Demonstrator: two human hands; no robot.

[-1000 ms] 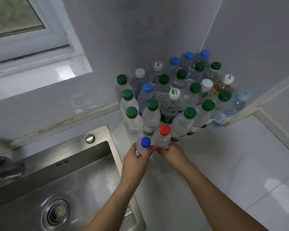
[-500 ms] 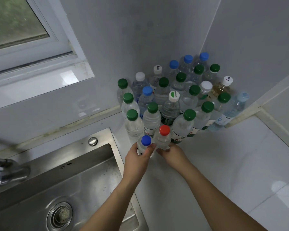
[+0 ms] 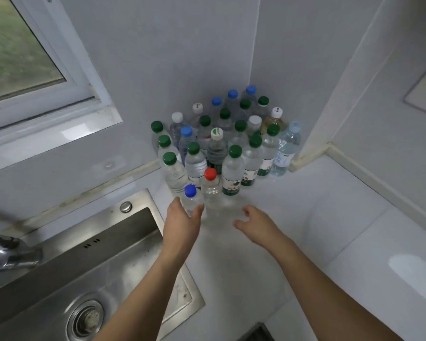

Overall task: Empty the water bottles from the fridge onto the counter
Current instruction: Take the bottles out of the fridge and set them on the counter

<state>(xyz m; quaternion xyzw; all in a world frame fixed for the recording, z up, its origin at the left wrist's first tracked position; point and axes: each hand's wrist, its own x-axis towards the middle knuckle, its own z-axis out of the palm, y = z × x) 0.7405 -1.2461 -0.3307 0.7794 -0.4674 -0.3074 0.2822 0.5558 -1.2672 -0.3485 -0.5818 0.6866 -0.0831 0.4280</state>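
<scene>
Risk: toppling. Tall, narrow clear plastic water bottles (image 3: pixel 221 134) packed cap to cap in corner of glossy white desk (image 3: pixel 330 217); nudging one likely to fell neighbours. Small blue-capped clear bottle (image 3: pixel 191 199) upright at front, near stainless steel sink (image 3: pixel 103 262) rim; possible roll into basin. Left hand (image 3: pixel 182 225) grip: loosely cupped around blue-capped bottle, thumb and fingertips at either side. Right hand (image 3: pixel 258 223) grip: released, fingers spread, apart from red-capped clear bottle (image 3: pixel 210 188). Smooth thin-walled bottles, ribbed caps.
</scene>
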